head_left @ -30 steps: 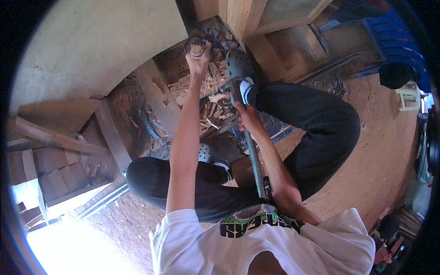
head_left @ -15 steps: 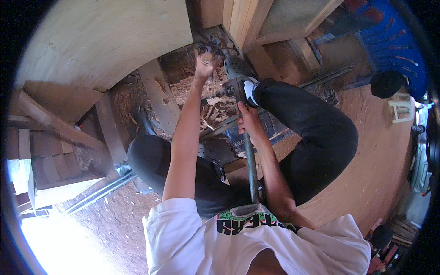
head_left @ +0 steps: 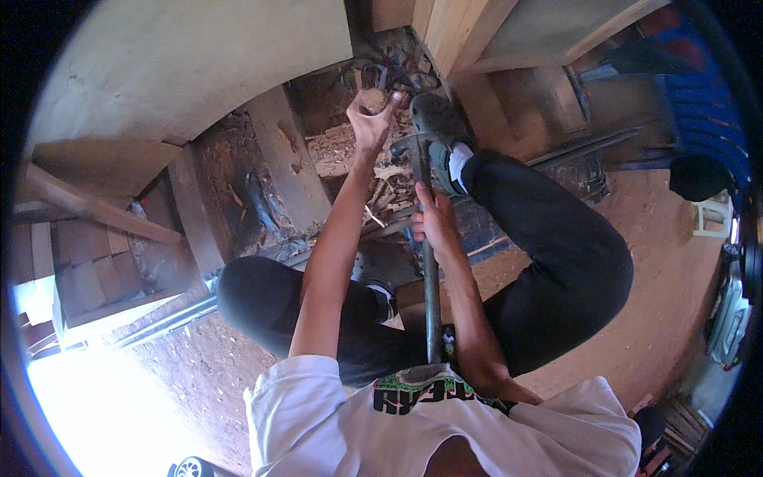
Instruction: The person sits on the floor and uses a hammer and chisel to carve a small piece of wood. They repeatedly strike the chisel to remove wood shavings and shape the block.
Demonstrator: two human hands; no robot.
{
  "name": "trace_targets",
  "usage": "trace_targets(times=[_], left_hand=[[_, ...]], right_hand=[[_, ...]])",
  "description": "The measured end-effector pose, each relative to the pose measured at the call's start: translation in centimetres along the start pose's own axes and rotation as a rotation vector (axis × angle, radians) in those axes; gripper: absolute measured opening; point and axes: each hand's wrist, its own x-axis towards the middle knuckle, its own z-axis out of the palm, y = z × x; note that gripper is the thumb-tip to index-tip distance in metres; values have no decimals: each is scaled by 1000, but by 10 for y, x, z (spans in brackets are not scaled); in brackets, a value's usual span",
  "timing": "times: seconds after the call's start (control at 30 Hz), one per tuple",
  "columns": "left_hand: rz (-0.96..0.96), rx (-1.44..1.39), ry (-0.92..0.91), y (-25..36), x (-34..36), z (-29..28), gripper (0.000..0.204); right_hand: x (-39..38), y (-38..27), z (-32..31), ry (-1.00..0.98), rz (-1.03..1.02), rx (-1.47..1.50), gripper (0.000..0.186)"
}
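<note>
My left hand [head_left: 370,129] is stretched forward, its fingers and thumb wrapped round a round brown wooden-looking piece [head_left: 373,101] whose flat end faces up. How far it reaches below the hand is hidden. My right hand [head_left: 434,216] grips the long dark handle of a hammer-like tool [head_left: 431,290]. The tool's head lies beside my shoe, to the right of and nearer than my left hand, and the handle's other end comes back to my lap. Wood chips and scraps [head_left: 342,151] are scattered under and around my left hand.
A grey clog [head_left: 437,119] on my right foot stands beside the tool's head. A wooden beam [head_left: 286,151] crosses on the left, below a large pale board [head_left: 199,71]. Timber planks [head_left: 469,32] stand ahead. A blue slatted chair [head_left: 707,103] and a small white stool [head_left: 713,216] are at right.
The view has shifted a little, so the scene sits further right and lower. The left hand keeps its hold on the round piece, and the right hand still grips the tool's handle.
</note>
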Motion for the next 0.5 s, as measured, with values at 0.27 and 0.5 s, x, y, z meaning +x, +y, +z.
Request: trace_targets(times=[0.27, 0.5], left_hand=[[-98, -120, 150, -41, 20, -10, 23], [129, -71, 112, -27, 25, 8, 18]], right_hand=[[2, -31, -12, 22, -31, 46, 43], [-39, -128, -8, 76, -329, -275, 40]])
